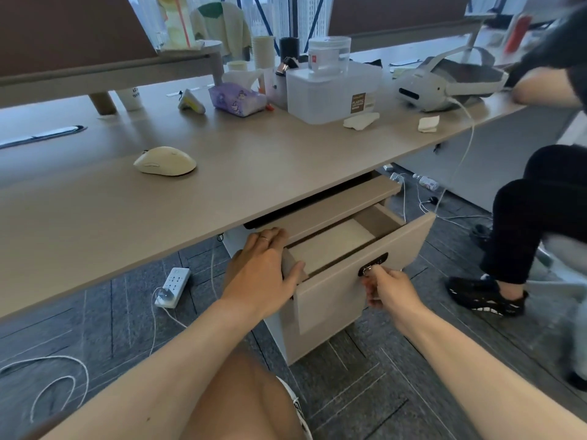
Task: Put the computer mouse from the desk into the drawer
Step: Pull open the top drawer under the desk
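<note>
Both of your hands are on the drawer, nearest you at about 6 o'clock in the view. Your left hand is curled over the drawer's near corner, thumb hooked on the top edge of the front panel and fingers wrapped round the side. Your right hand is pinched closed on the small metal key in the dark lock plate, at about 4 o'clock from the left one. The drawer stands partly pulled out under the desk, and its pale floor shows bare as far as you can see.

To do this step well, pull by the corner grip rather than the key, which looks a weak thing to haul on. Draw straight toward yourself so the drawer doesn't twist on its runners, and open it enough that the gap clears the desk's front edge.

Farther off, at 10 o'clock, the computer mouse lies on the desktop, well apart from both hands and untouched. Once the drawer is wide enough, your left hand is the closer one to fetch it.
</note>
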Demonstrator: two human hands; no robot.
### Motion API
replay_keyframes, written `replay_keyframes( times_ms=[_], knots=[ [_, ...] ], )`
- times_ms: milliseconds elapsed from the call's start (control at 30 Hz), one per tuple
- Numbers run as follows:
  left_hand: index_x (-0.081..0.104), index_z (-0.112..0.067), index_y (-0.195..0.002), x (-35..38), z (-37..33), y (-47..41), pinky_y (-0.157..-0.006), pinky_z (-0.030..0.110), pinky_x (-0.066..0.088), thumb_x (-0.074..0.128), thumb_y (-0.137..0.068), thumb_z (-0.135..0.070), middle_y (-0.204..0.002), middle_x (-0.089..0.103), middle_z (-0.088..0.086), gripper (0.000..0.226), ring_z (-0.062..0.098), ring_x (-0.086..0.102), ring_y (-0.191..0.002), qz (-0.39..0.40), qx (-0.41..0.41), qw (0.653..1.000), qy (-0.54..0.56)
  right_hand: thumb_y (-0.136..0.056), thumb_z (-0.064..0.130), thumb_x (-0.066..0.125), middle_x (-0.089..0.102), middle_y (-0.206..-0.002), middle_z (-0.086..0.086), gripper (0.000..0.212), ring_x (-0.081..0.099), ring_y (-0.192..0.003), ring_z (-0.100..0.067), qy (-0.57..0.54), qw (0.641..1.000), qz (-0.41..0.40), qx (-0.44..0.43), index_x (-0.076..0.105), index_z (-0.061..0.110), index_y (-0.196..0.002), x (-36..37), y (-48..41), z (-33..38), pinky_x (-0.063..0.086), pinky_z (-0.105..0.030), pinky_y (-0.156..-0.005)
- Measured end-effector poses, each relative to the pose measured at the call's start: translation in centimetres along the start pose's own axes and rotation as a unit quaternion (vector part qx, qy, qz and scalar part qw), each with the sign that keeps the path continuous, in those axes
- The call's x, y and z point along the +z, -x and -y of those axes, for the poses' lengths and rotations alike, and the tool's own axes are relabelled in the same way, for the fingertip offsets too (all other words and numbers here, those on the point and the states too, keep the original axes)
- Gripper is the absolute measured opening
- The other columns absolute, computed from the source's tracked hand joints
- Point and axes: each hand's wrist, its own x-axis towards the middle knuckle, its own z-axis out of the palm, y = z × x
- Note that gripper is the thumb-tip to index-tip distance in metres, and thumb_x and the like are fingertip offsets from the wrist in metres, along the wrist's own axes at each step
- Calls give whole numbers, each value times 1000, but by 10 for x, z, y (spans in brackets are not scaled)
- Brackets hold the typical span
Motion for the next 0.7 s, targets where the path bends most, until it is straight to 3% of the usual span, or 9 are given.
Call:
replay_keyframes(
  times_ms=[267,467,700],
  knots=[
    [18,-18,-160,-2,-8,4,-119,45,28,46,-90,-67,-167,19,-1,90,19,14,-152,39,-26,999,-7,-94,20,52,53,-62,-9,22,48,-62,-25,12,1000,7,3,58,4,-80,-40,35,-18,45,-38,-60],
    [10,-19,-161,-5,-10,3,-120,49,25,49,-80,-78,-169,11,0,108,19,9,-153,77,-36,996,-34,-97,19,51,54,-65,-11,24,52,-60,-24,0,1000,-3,10,58,3,-81,-62,57,-30,48,-35,-57],
    [10,-18,-161,-5,-16,4,-120,47,24,50,-77,-81,-169,9,0,112,19,9,-153,80,-36,995,-49,-97,20,50,56,-63,-9,26,55,-57,-22,0,1000,-15,15,63,0,-86,-81,70,-43,50,-35,-54]
  ],
)
